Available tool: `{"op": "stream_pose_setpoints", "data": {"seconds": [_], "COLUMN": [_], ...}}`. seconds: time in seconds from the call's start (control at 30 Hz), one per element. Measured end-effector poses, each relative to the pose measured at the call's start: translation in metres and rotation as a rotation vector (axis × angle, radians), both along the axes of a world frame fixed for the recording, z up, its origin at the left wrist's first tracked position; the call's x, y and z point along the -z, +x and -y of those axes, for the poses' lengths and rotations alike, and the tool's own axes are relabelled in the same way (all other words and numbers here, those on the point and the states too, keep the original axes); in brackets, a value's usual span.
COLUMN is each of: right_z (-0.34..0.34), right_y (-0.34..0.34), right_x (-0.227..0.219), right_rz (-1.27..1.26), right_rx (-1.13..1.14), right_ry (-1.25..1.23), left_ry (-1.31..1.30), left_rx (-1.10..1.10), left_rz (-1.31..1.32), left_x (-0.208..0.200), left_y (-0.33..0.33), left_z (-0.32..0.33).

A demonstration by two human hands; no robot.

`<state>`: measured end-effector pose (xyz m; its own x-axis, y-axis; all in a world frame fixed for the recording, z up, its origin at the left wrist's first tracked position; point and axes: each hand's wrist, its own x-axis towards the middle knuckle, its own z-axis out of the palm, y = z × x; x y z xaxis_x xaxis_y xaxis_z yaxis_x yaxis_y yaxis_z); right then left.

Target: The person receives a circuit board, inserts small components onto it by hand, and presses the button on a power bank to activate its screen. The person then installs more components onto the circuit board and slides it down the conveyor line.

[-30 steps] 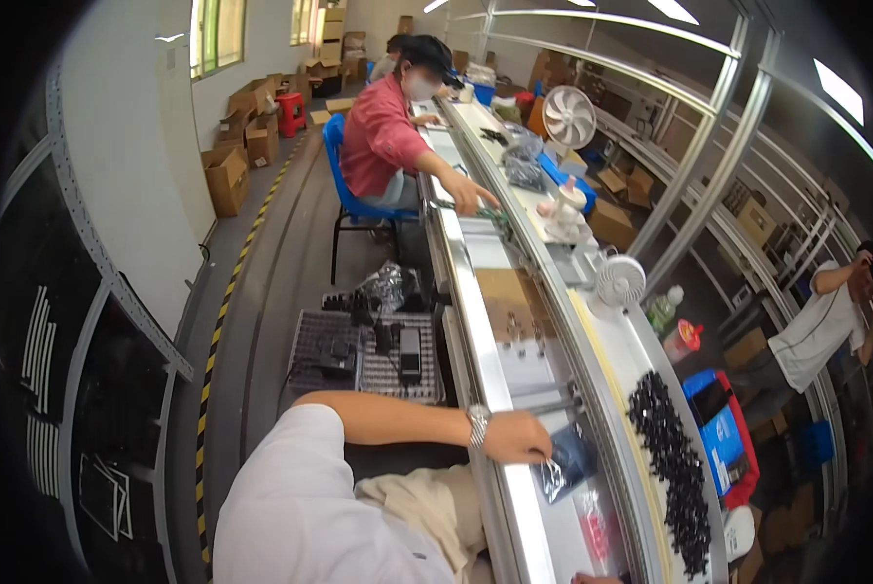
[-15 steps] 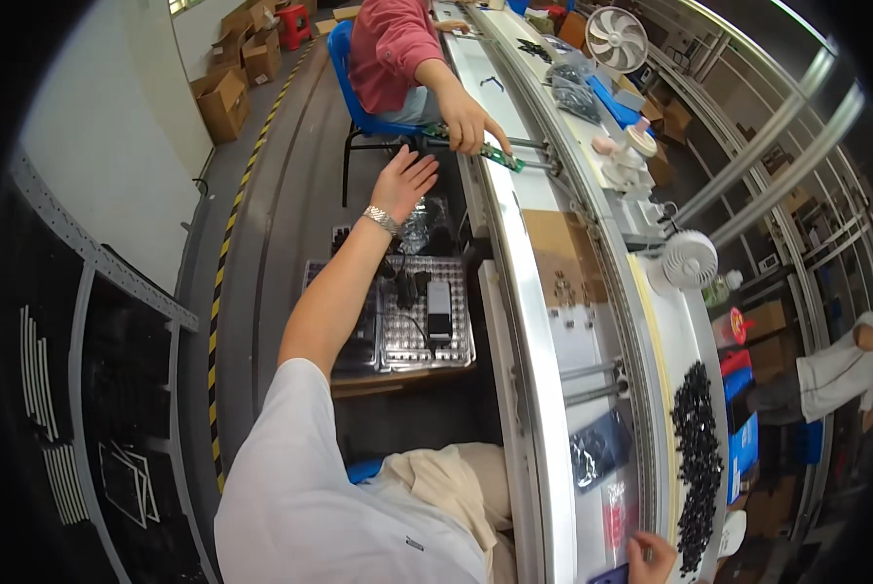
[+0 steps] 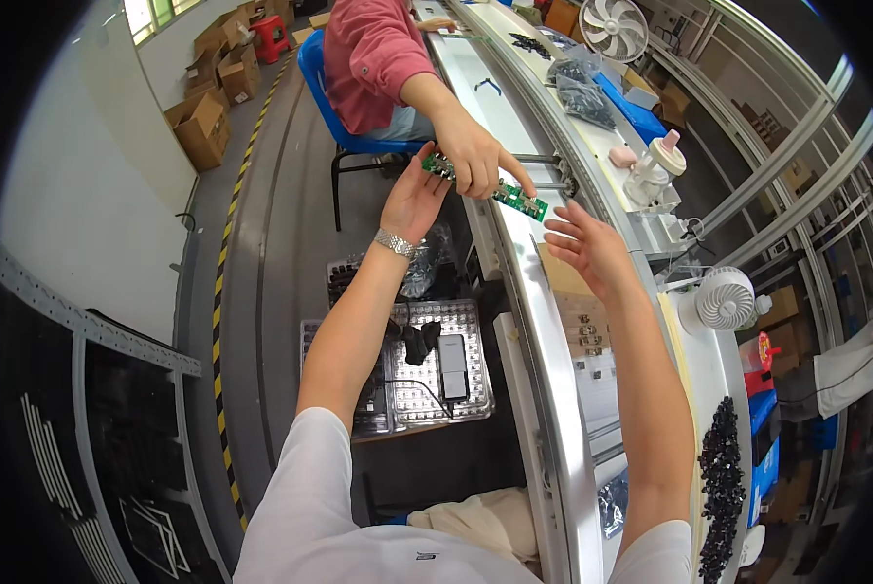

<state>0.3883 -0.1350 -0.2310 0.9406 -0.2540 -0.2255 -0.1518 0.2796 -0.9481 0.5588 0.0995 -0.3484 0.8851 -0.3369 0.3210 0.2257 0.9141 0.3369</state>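
A long green circuit board point(image 3: 520, 199) with metal parts on it is held out over the near rail of the bench by a co-worker's hand point(image 3: 473, 156). My left hand point(image 3: 412, 202), with a metal watch band at the wrist, is at the board's left end, which sits between thumb and fingers. Just off the board's right end, my right hand point(image 3: 592, 251) is open, fingers spread, touching nothing. The co-worker's fingers cover the middle of the board.
Below my left arm lies a clear tray point(image 3: 419, 394) bearing a grey-and-black box point(image 3: 453, 368). Small metal parts point(image 3: 587, 334) sit on the bench. To the right stand a white fan point(image 3: 725, 298) and a heap of black pieces point(image 3: 722, 487). The co-worker sits on a blue chair point(image 3: 312, 73).
My right hand has come up from the lower bench to near the board's right end. My left hand has reached the left end. The co-worker's hand has brought the board closer.
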Motion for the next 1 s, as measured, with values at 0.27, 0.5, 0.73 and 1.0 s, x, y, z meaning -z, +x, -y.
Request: {"op": "stream_pose_setpoints", "data": {"seconds": [0.27, 0.5, 0.73, 1.0], "right_z": [-0.012, -0.029, -0.015, 0.023], "right_y": [0.013, 0.001, -0.028, -0.125], "right_x": [0.019, 0.008, -0.005, -0.029], "right_rz": [-0.023, 0.019, 0.023, 0.07], "right_rx": [-0.021, 0.017, 0.026, 0.118], "right_ry": [-0.014, 0.041, 0.047, -0.003], "left_ry": [0.017, 0.046, 0.061, 0.035], "left_rx": [0.057, -0.016, -0.024, 0.076], "left_rz": [0.107, 0.089, 0.126, 0.204], "left_x": [0.006, -0.009, -0.022, -0.049], "left_y": [-0.004, -0.022, -0.054, -0.146], "left_z": [-0.014, -0.02, -0.013, 0.024]}}
